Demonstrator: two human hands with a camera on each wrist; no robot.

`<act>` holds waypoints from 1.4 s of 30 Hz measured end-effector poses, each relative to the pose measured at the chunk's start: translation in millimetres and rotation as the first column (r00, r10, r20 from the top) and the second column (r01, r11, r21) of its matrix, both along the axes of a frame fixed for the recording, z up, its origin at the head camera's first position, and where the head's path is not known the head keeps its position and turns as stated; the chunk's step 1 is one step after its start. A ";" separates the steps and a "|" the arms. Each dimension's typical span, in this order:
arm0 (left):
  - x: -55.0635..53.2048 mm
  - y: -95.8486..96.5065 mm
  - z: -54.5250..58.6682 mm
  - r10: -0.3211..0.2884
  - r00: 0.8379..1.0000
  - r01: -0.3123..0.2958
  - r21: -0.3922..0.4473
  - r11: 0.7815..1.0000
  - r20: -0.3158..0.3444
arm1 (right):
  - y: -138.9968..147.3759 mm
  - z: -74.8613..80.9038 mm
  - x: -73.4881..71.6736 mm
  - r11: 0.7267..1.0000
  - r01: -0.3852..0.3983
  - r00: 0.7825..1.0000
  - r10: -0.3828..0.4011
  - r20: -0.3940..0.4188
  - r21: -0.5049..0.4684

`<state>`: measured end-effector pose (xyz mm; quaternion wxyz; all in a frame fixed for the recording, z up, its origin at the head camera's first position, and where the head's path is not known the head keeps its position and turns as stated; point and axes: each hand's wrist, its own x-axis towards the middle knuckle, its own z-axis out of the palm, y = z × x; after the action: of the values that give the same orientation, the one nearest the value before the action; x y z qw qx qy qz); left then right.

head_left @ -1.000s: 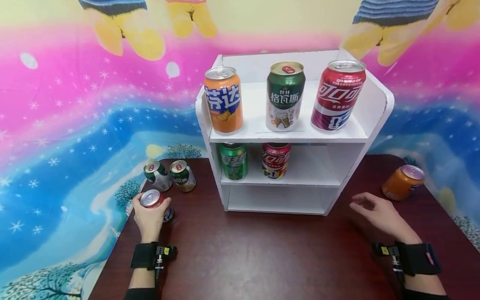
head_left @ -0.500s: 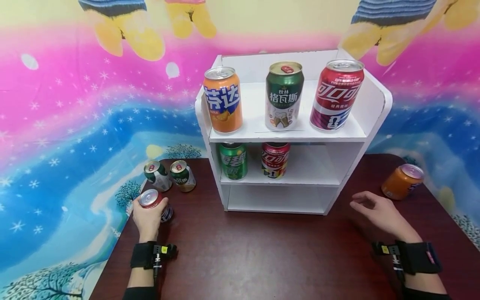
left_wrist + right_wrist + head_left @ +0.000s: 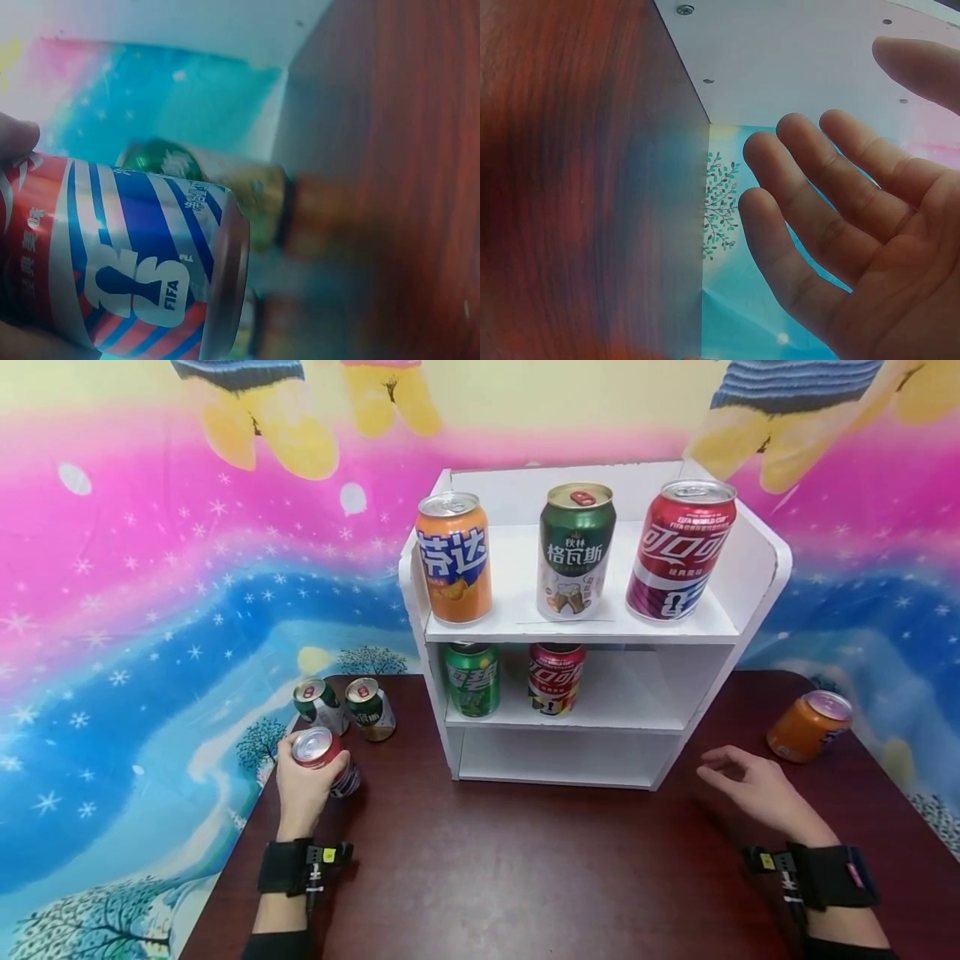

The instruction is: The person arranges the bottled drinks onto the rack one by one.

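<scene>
My left hand (image 3: 303, 789) grips a red cola can (image 3: 347, 779) round its upper part, at the left of the table. In the left wrist view the can (image 3: 142, 255) shows a striped blue and white lower half with a FIFA logo, its base close over the table. Just behind it stand two green and white kvass cans, one at the left (image 3: 330, 714) and one nearer the shelf (image 3: 373, 714). My right hand (image 3: 757, 789) hovers over the right side with fingers loosely bent and nothing in them; the right wrist view shows its bare palm (image 3: 900, 277).
A white shelf (image 3: 581, 631) stands mid-table. Its top bears an orange Fanta can (image 3: 456, 568), a kvass can (image 3: 576, 556) and a cola can (image 3: 681, 552). Below are a green can (image 3: 472, 681) and a cola can (image 3: 555, 681). Another orange can (image 3: 806, 731) stands far right.
My left hand has moved slightly to the right and up with the cola can in its grip. The right hand has stayed where it was. The head view has shifted a little.
</scene>
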<state>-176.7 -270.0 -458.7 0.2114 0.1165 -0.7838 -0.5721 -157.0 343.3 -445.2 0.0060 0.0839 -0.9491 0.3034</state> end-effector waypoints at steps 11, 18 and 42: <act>10.9 21.5 26.8 -0.164 0.984 0.166 0.033 0.986 -0.072 | -0.7 -2.6 -0.6 1.000 -0.001 1.000 0.001 -0.009 0.001; 20.8 31.2 45.5 -0.265 0.957 0.270 0.031 0.962 -0.118 | -2.0 -1.1 -1.0 1.000 -0.015 1.000 0.015 -0.022 0.003; 52.9 94.6 100.6 -0.609 0.746 0.631 -0.007 0.776 -0.270 | 3.4 2.0 1.4 1.000 0.023 1.000 -0.022 -0.011 0.017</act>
<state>-123.8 -175.4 -358.2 0.1040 -0.2165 -0.7187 -0.6525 -155.6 346.7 -443.1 0.0138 0.0749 -0.9525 0.2948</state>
